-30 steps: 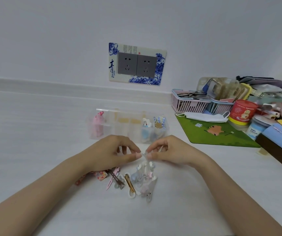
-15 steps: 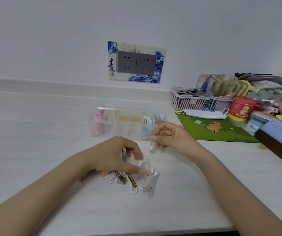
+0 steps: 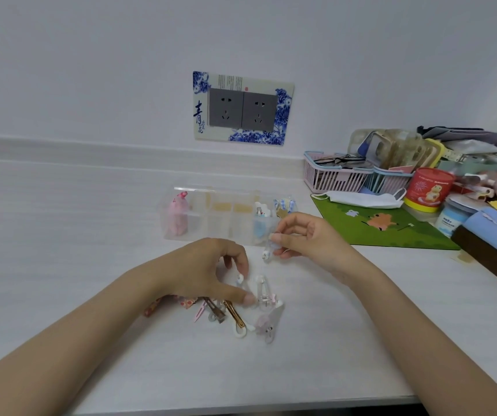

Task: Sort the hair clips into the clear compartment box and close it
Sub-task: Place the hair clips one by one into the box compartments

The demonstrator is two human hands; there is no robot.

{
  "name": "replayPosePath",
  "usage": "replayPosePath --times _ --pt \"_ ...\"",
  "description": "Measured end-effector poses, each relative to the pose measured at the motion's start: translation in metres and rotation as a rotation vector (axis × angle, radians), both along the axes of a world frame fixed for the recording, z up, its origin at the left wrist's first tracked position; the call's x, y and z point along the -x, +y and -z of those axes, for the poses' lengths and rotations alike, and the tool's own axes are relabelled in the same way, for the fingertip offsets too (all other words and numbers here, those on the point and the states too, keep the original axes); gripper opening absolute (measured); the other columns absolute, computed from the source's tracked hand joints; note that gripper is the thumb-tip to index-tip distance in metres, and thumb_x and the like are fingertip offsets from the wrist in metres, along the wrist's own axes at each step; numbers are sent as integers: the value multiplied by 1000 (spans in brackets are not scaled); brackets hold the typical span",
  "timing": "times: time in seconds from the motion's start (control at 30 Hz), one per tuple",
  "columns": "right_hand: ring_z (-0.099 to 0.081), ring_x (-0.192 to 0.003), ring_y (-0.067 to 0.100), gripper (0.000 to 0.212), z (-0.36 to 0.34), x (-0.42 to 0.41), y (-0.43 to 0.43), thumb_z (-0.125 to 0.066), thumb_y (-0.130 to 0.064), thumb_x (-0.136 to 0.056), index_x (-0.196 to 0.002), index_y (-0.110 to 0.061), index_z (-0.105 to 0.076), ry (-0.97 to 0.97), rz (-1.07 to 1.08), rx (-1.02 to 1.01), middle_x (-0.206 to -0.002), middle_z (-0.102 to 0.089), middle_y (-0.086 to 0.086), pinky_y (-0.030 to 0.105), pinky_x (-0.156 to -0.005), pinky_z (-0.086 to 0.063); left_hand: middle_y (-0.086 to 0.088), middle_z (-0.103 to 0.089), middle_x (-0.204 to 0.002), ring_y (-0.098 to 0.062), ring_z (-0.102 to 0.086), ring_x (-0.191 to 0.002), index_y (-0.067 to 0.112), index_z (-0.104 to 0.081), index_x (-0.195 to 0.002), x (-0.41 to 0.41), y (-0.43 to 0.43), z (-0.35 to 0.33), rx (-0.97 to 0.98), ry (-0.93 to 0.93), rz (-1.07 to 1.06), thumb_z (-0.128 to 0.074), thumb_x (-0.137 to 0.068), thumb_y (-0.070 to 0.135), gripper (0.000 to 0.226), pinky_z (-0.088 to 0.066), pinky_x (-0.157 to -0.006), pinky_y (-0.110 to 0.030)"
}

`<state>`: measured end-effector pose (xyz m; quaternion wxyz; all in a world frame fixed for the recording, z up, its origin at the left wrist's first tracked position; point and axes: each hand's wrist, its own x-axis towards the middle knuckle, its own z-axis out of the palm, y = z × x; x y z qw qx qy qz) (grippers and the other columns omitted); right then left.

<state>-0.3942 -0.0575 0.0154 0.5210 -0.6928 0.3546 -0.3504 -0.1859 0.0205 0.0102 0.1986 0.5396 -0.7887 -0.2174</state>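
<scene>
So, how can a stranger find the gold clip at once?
Start at the clear compartment box. In front of it, hair clips lie piled by the left hand. The gold clip is the only shiny yellow bar, beside a duller brown clip.

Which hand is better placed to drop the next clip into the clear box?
Right. The right hand pinches a small white clip just in front of the clear box; the left hand is lower, over the pile of clips, farther from the box.

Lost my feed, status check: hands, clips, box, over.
Right hand pinches small white clip beside clear box. Left hand over clip pile, grip unclear. Box open, nothing blocking.
</scene>
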Motion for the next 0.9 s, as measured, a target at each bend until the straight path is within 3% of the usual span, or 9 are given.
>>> replayPosePath --times 0.17,0.27,0.37,0.47,0.63,0.77,0.9 --pt "-68 -58 13 12 -2 -1 1 -68 -3 -81 -77 -11 -59 -13 22 23 -74 -63 4 19 -58 -55 9 -63 -91 -11 -58 -80 30 -66 -82 -9 -5 3 13 -9 -26 -74 -66 55 31 -51 -76 -34" --pt "-66 -57 10 10 -12 -5 1 -66 -6 -82 -78 -10 -58 -48 38 91 -79 -65 7 19 -55 -53 10 -67 -91 -8 -61 -83 28 -69 -85 -12 -7 2 38 -11 -39 -76 -70 48 26 -50 -75 -25" --pt "-59 -60 6 8 -34 -16 -9 -66 -9 -83 -80 -11 -58 -76 105 213 -84 -67 13 18 -53 -48 9 -68 -85 -5 -60 -81 24 -67 -84 -14 -9 -3 156 103 -51 -74 -76 38 18 -44 -70 -14" --pt "-60 -64 2 9 -54 -33 -28 -67 -15 -83 -80 -15 -58 -75 191 333 -78 -68 1 13 -61 -48 7 -68 -82 -7 -58 -76 24 -65 -86 -21 -11 -9 305 253 -148 -70 -78 38 17 -41 -67 -15" --pt "-60 -70 8 14 -49 -64 -58 -71 -23 -81 -84 -12 -63 206 154 386 -74 -67 -3 14 -66 -46 10 -69 -84 -3 -62 -82 23 -67 -83 -33 -15 -12 422 435 -342 -72 -77 36 15 -46 -74 -18" --pt "-61 -81 14 15 -35 -65 -66 -71 -28 -80 -81 -13 -68 402 3 375 -83 -69 2 34 -81 -50 7 -68 -81 0 -59 -78 23 -67 -84 -36 -19 -9 414 493 -396 -72 -77 35 14 -42 -71 -13" --pt "-54 -107 17 9 -32 -65 -68 -70 -35 -79 -71 -31 -69 590 -51 492 -86 -60 -19 38 -97 -42 8 -69 -79 4 -59 -75 23 -67 -85 -32 -21 -7 387 506 -409 -72 -77 35 15 -39 -64 -8"
